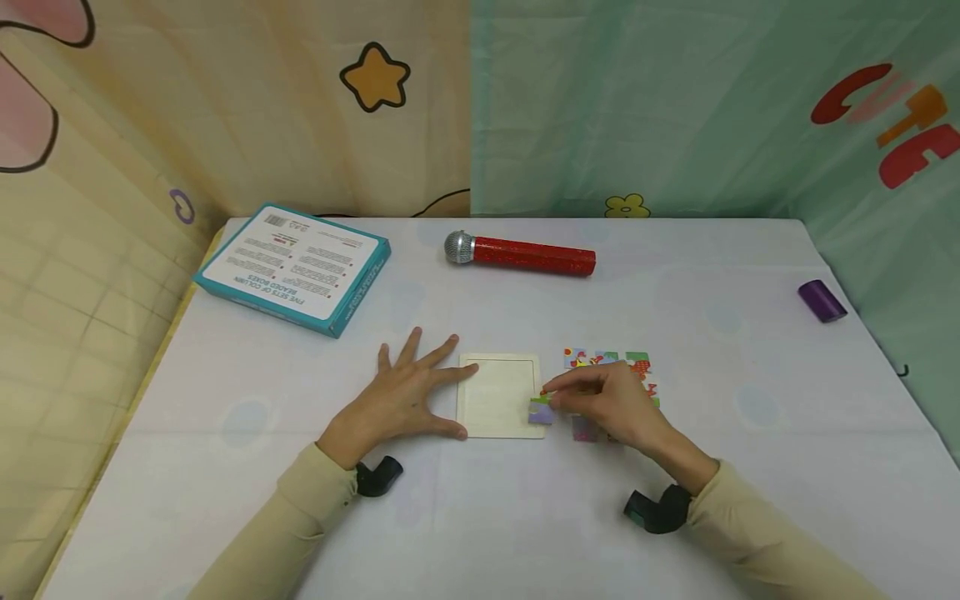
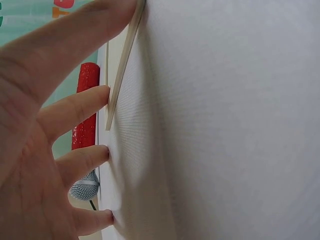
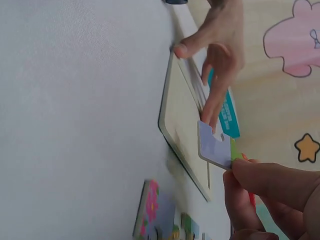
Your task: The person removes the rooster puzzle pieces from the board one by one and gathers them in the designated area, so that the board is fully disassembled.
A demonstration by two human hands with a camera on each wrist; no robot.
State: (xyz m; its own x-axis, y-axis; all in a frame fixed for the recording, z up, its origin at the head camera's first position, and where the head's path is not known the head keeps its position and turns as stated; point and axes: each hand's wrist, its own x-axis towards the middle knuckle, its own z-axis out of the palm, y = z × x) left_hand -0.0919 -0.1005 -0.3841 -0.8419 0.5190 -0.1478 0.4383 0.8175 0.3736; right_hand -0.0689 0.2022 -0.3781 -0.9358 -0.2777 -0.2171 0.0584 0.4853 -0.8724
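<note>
A pale wooden puzzle frame (image 1: 498, 398) with a raised border lies in front of me, its inside bare. My left hand (image 1: 408, 400) is spread flat beside it, thumb and index finger touching its left edge while the other fingers rest on the cloth. Between thumb and fingers, my right hand (image 1: 618, 404) pinches a jigsaw piece (image 3: 215, 145), lilac and green with a bit of red. The piece is held over the frame's right border. Several more puzzle pieces (image 1: 637, 358) lie right of the frame, partly hidden under the right hand.
A teal-edged box (image 1: 292, 262) lies at the back left. Behind the frame lies a red toy microphone (image 1: 525, 254) with a silver head. A purple cylindrical object (image 1: 822, 301) rests near the table's right edge. Printed curtains (image 1: 637, 100) hang along the back and sides.
</note>
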